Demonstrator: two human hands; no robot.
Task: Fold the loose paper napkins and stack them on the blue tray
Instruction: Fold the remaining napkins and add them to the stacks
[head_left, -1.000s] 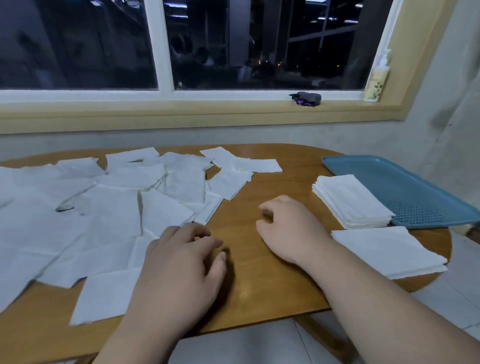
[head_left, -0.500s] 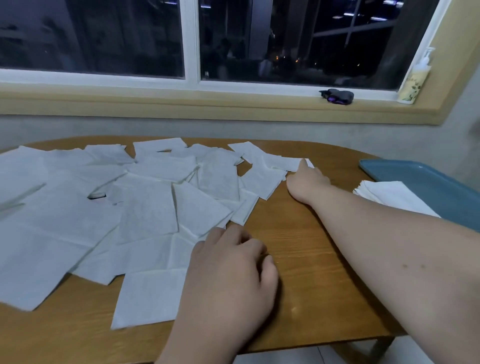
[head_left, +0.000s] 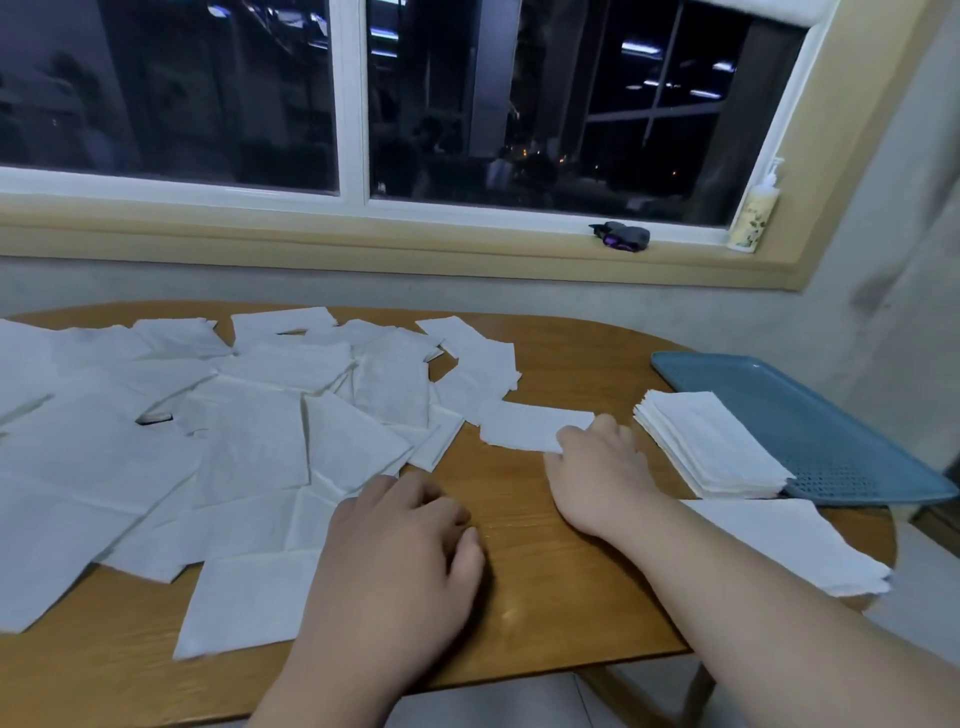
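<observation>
Mid-frame the right hand (head_left: 597, 470) seems to pinch a single napkin (head_left: 524, 427) beside the folded stack (head_left: 711, 441) at the blue tray (head_left: 841, 415) edge, right, while the left hand (head_left: 400, 551) rests slack and empty on the table (head_left: 550, 608) by loose napkins (head_left: 249, 441)

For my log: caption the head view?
Right hand pinches a white paper napkin beside the folded napkin stack by the blue plastic tray.

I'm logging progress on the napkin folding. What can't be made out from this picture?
Head view:
Folded stack: layers too thin to count.
Loose napkins: overlap, and the left edge cuts them off.
Right hand on one napkin: its back hides whether the grip pinches or presses.
Dark object on the sill: too small, dim.
</observation>
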